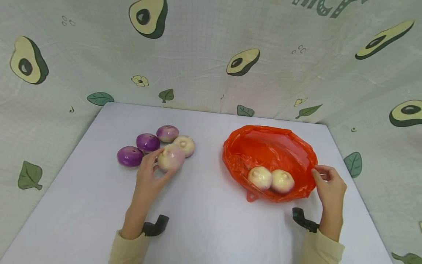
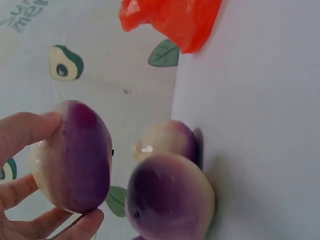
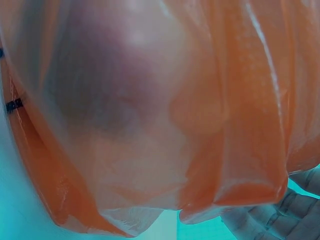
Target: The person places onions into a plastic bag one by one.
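Observation:
My left hand [image 1: 150, 176] grips a purple-and-white turnip [image 1: 171, 157], thumb on one side and fingers on the other. In the left wrist view this turnip [image 2: 75, 157] is raised clear of the table, beside another turnip [image 2: 170, 197]. Close to that hand, several turnips lie in a cluster: purple ones [image 1: 130, 156] and a pale one [image 1: 184, 146]. At the right, my right hand [image 1: 330, 185] pinches the rim of an open red plastic bag [image 1: 273, 141]. Two pale turnips [image 1: 260, 178] sit inside the bag. The right wrist view is mostly filled by the bag's thin side [image 3: 240, 140].
A white table [image 1: 211, 227] carries everything. Behind it and along its sides hangs a pale cloth [image 1: 197, 44] printed with avocados and leaves. A black wrist mount [image 1: 156, 225] sticks out from the left wrist, another [image 1: 304, 220] from the right.

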A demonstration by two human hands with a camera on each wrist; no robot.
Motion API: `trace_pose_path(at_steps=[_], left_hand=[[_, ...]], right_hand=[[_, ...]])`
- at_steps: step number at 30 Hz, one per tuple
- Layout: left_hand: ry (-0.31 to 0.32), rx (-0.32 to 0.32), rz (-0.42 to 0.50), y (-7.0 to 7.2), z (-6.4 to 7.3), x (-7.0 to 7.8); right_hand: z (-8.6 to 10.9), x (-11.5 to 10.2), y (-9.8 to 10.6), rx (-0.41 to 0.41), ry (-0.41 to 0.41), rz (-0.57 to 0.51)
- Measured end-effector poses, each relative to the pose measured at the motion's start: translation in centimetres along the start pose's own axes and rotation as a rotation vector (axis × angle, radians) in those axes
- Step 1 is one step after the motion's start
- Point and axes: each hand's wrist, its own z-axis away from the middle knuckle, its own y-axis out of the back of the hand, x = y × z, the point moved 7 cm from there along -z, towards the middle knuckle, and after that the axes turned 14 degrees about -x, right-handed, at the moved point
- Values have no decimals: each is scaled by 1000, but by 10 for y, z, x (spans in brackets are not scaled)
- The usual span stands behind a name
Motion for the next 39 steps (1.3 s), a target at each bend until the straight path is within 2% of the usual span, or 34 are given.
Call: trace_pose_path(at_steps=[6, 16, 23, 31, 39], left_hand=[[-41, -16, 8, -13, -13, 16], [-150, -73, 37, -37, -31, 49], [-145, -145, 96, -54, -38, 66], [-200, -187, 51, -77, -44, 87], [-173, -279, 50, -104, -47, 103]], right_hand=[[-1, 0, 0, 3, 5, 1], [-1, -1, 0, 7, 12, 3], [-1, -1, 0, 2, 8, -2], [-1, 0, 0, 8, 9, 3], [-3, -1, 1, 17, 9, 15]])
